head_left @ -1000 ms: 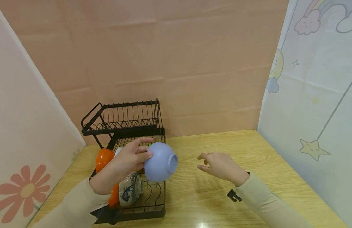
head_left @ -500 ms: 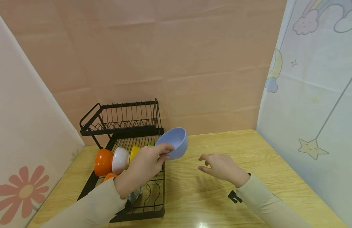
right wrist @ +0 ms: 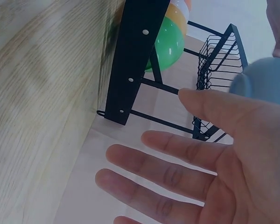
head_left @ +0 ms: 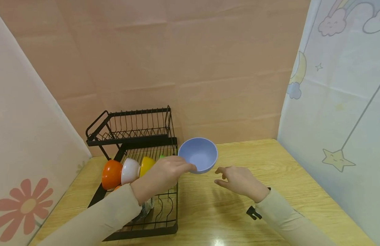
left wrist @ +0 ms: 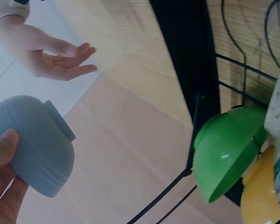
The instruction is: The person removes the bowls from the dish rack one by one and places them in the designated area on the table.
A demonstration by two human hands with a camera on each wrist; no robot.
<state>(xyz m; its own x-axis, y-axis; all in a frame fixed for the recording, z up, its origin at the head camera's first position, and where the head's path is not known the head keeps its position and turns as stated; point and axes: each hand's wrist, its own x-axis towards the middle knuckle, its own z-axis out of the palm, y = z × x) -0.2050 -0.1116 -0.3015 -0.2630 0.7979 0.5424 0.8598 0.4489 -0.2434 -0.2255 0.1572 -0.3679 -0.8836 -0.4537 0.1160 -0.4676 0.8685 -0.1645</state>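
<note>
Rightward and off the rack point(head_left: 146, 233) we have swung one blue bowl point(head_left: 198, 153), turning its mouth, aimed away a second ago, up toward us; its foot-to-mouth axis leans our way. Our left hand point(head_left: 165, 172) pinches it with thumb and fingers at seven o'clock on its rim. At four o'clock from it, our right hand point(head_left: 239, 179) holds nothing, fingers loosely extended, a small gap short of the bowl. Around nine o'clock we count four bowls in a row: an orange bowl point(head_left: 111, 175), white bowl point(head_left: 129, 171), yellow bowl point(head_left: 146, 165) and green bowl point(left wrist: 228, 151).
</note>
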